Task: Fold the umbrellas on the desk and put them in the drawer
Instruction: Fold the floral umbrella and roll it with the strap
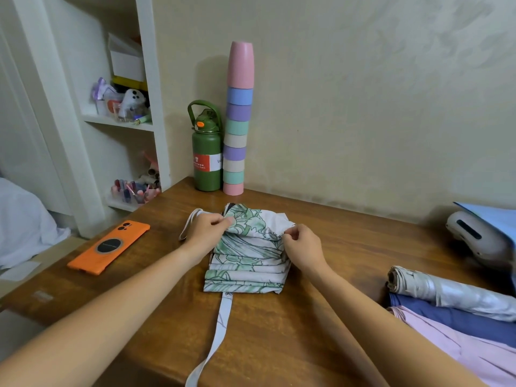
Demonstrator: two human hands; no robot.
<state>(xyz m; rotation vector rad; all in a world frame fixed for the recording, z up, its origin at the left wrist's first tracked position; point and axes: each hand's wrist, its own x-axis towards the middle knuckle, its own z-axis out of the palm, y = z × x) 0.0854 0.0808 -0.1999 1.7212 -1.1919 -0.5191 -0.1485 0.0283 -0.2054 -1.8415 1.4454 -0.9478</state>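
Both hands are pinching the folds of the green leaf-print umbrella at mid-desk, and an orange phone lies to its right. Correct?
Not quite. The head view shows the orange phone to the left of the leaf-print umbrella. The left hand and right hand do pinch its folds.

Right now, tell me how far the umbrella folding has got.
Done: nothing is stowed, and no drawer is in view. In hand: the white umbrella with green leaf print lies on the brown wooden desk, its pleats stacked; the left hand and right hand pinch its far fabric, and its strap trails loose. Left: the silver, blue and pink umbrellas at the right.
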